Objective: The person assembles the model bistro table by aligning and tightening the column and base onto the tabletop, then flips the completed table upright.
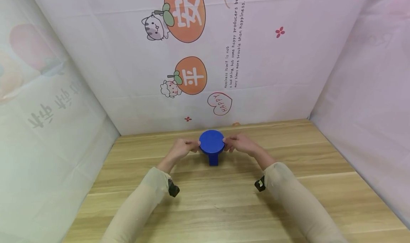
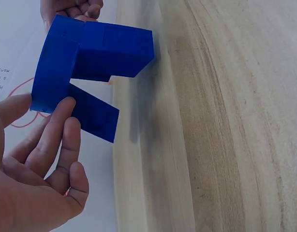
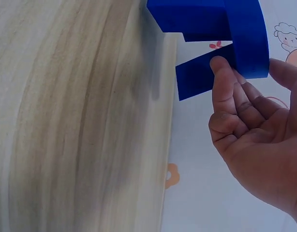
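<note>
A small blue stool-shaped piece (image 1: 212,141) with a flat round top and block-like legs is upright near the back of the wooden table. My left hand (image 1: 183,149) pinches the left side of its round rim; in the left wrist view the thumb lies on the top and the fingertips (image 2: 66,107) are beneath. On the opposite side, my right hand (image 1: 241,144) pinches the rim likewise, with its fingertips (image 3: 219,64) under the top by a flat leg. Whether the legs touch the table, I cannot tell.
The wood-grain table (image 1: 217,207) meets a white printed cloth wall (image 1: 272,75) just behind the blue piece. Further cloth walls stand to the left (image 1: 48,146) and to the right (image 1: 362,93). Dark wrist cameras (image 1: 173,189) sit at both sleeve cuffs.
</note>
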{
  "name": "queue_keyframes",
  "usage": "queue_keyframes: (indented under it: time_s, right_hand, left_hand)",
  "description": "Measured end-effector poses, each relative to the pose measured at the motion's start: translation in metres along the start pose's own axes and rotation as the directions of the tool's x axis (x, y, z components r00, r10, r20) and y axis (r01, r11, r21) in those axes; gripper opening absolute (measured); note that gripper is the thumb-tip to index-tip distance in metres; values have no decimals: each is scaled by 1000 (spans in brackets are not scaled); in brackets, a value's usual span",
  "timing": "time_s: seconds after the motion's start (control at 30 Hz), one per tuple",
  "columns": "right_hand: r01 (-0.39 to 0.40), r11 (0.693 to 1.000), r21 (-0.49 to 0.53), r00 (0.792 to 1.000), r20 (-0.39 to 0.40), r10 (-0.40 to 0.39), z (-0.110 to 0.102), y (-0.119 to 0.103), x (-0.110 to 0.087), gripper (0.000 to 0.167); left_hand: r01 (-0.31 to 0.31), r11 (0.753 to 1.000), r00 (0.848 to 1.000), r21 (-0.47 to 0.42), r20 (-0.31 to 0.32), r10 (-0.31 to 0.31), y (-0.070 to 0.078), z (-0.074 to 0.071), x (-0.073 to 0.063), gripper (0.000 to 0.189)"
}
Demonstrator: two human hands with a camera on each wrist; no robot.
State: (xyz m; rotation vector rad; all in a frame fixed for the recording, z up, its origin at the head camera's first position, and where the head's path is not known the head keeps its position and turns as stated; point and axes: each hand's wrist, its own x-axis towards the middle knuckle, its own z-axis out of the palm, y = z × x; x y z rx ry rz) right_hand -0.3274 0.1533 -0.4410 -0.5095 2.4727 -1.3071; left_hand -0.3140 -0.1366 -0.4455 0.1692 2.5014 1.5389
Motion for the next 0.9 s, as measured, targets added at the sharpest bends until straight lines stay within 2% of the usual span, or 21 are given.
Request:
queue_keyframes:
  time_s: [0.13, 0.27, 0.6, 0.7, 0.77, 0.9]
  right_hand:
    - [-18, 1000, 22, 1000, 11, 18, 3, 1, 2, 46]
    - [-46, 999, 1, 999, 13, 46, 7, 0, 1, 47]
    - [-67, 997, -26, 998, 0, 67, 13, 3, 1, 48]
    - [-56, 998, -36, 998, 3, 56, 13, 3, 0, 48]
    - [-47, 998, -50, 999, 5, 48, 12, 3, 0, 48]
    - [-23, 995, -95, 1000, 9, 24, 8, 6, -3, 46]
  left_hand:
    - [7, 1000, 1000, 10, 16, -7, -3, 1, 0, 33]
    - [12, 1000, 1000, 11, 28, -12, -4, 2, 1, 32]
    - [27, 998, 1000, 54, 13, -28, -4, 5, -1, 34]
    - [-11, 992, 999, 122, 31, 7, -5, 3, -1, 37]
    - [-65, 981, 997, 183, 56, 56, -5, 1, -2, 38]
    - [-185, 929, 982, 321, 104, 160, -5, -7, -7, 34]
